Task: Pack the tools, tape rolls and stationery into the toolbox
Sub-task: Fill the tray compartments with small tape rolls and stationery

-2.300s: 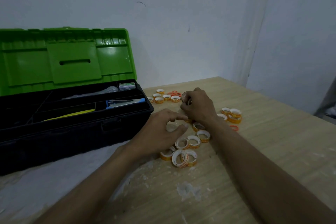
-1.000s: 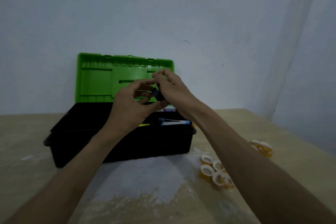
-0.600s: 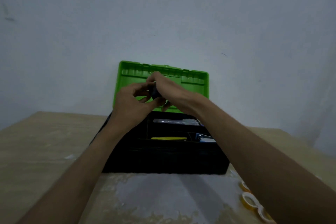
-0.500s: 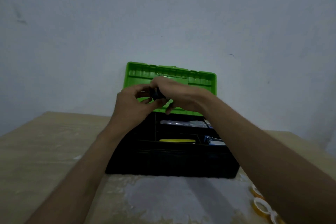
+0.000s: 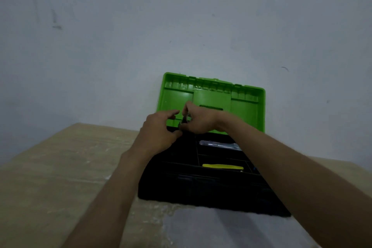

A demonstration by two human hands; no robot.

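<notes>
1. Right hand (image 5: 201, 122): it was held above the rear left corner of the toolbox (image 5: 201, 191). Its fingers were curled and pinched a small dark item (image 5: 183, 122) that was too blurred for me to name.
2. Left hand (image 5: 159, 130): it was drawn close to my right, just left of the item, with the fingers half stretched toward it. I could not tell whether they gripped it or only neared it.
3. Toolbox: it had a black base and a green lid (image 5: 245, 106), which stood open and upright behind my hands.
4. Contents: a yellow tool (image 5: 222, 166) lay in a front compartment. A pale, clear-handled tool (image 5: 218, 144) lay in the compartment behind it. Both were below and to the right of my hands.
5. Table (image 5: 50, 177): it was pale wood, and the toolbox stood on it. A white smeared patch (image 5: 201, 229) lay just in front of the box.
6. Wall (image 5: 181, 16): it was pale and scuffed, directly behind the lid.
</notes>
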